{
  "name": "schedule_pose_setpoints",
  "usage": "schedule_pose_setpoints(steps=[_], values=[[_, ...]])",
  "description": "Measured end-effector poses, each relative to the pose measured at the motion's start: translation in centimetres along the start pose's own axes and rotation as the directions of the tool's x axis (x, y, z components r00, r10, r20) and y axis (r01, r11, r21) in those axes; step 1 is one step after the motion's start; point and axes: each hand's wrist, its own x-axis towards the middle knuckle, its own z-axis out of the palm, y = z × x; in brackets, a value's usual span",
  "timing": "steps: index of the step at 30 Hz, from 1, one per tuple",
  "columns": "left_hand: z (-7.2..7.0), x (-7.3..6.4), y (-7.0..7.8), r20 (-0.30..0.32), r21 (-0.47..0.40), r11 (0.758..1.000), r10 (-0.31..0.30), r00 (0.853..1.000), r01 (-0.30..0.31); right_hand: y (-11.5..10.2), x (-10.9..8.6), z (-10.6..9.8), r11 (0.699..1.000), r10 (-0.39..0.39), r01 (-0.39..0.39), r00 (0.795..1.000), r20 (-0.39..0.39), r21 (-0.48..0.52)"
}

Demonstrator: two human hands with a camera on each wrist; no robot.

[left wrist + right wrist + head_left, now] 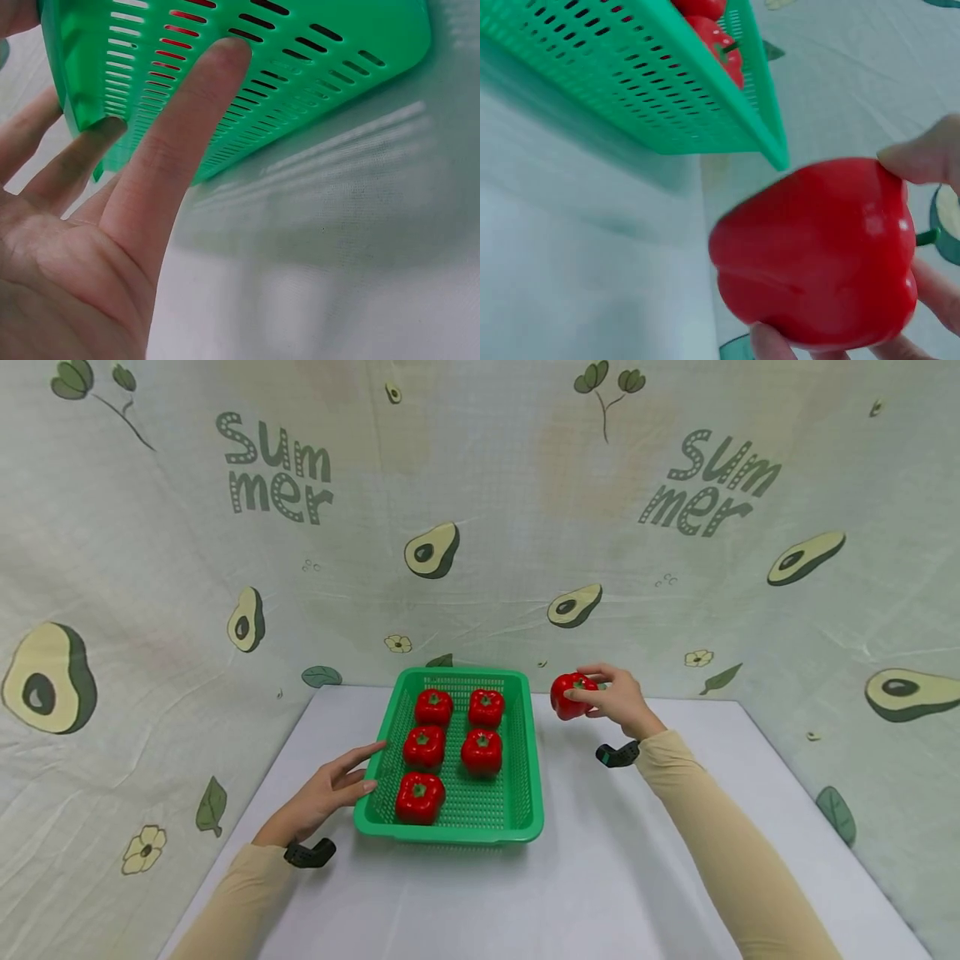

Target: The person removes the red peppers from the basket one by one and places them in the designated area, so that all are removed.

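Observation:
My right hand (618,700) holds a red bell pepper (817,255) by its stem end, thumb on one side and fingers on the other, just right of the green basket (536,777). Several more red bell peppers stand inside the basket, among them a front left one (420,798) and a right one (482,753). At the basket's left side is my left hand (330,789), its fingers fairly straight and spread. In the left wrist view one finger (169,157) lies against the slotted basket wall.
A white table (600,877) carries the basket. Behind and beside it hangs a pale cloth (495,468) printed with avocados, leaves and lettering. Each wrist wears a black band, such as the right one (618,754).

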Motion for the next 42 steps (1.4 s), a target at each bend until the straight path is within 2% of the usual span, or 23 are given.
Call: schedule_pose_setpoints(steps=[5, 11, 18, 42], values=[[0.1, 0.0, 0.0, -0.007, 0.007, 1.000, 0.003, 1.000, -0.003, 0.9, 0.0, 0.9, 0.999, 0.043, -0.043, 0.997, -0.065, -0.001], [0.1, -0.1, 0.1, -0.018, 0.015, 1.000, 0.005, 1.000, -0.005, 1.9, 0.4, 2.0, 0.994, 0.103, -0.100, 0.990, -0.094, 0.035], [0.1, -0.1, 0.0, -0.014, 0.003, 1.000, 0.015, 1.000, -0.015, 2.9, 1.2, 2.7, 0.991, 0.132, -0.130, 0.983, -0.124, 0.024], [0.3, -0.2, -0.1, -0.010, -0.012, 1.000, 0.013, 1.000, -0.013, 5.5, 1.5, 3.8, 0.980, 0.199, -0.195, 0.974, -0.106, 0.047]])
